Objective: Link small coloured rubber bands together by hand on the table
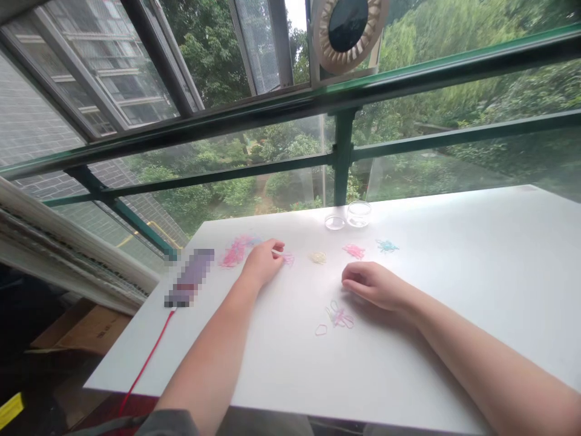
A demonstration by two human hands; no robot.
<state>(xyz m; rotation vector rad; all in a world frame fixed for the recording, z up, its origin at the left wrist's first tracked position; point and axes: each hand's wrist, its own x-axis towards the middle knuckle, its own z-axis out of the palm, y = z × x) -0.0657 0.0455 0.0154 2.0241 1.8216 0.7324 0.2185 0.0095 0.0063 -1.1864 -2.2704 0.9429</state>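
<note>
My left hand (264,261) is over the table beside a small pile of purple rubber bands (288,259). Its fingers are bent together; anything pinched in them is too small to make out. To its left spreads a larger mixed heap of pink and blue rubber bands (236,251). My right hand (370,283) rests lower on the right, fingers curled in to the thumb, with their grip hidden. Just below it lies a loose mixed cluster of bands (340,316), with one pink band (321,330) apart. Yellow (318,258), pink (354,251) and blue (387,246) piles form a row behind.
Two clear round containers (358,214), one shallower, stand at the back edge of the white table (476,254). A blurred-out phone-like object (189,280) with a red cable (149,357) lies at left. Green railing (344,157) and windows border the back.
</note>
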